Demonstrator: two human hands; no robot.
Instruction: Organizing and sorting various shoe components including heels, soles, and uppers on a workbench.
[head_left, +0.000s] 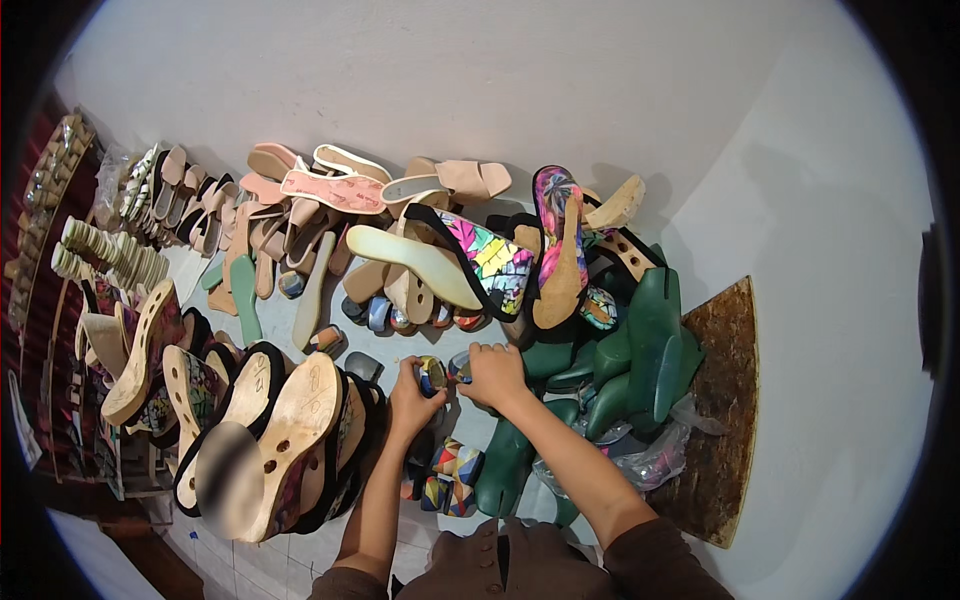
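Note:
My left hand (412, 398) is closed on a small shoe heel (432, 374) covered in a multicoloured pattern. Close beside it, my right hand (494, 376) grips a second patterned heel (460, 366), mostly hidden by the fingers. Between my forearms lies a cluster of heels (457, 472) with colourful geometric covers. Green shoe lasts (655, 345) are heaped to the right of my right hand, with some lying under that forearm. Left of my left hand stand large pale wooden wedge soles (305, 430) with black edging and round holes.
Beyond my hands, sandals and soles pile up by the wall, among them a bright floral wedge (490, 255) and a pink insole (335, 192). A worn brown board (725, 410) leans at the right, near a crumpled clear plastic bag (655, 460). A shelf (45, 210) stands far left.

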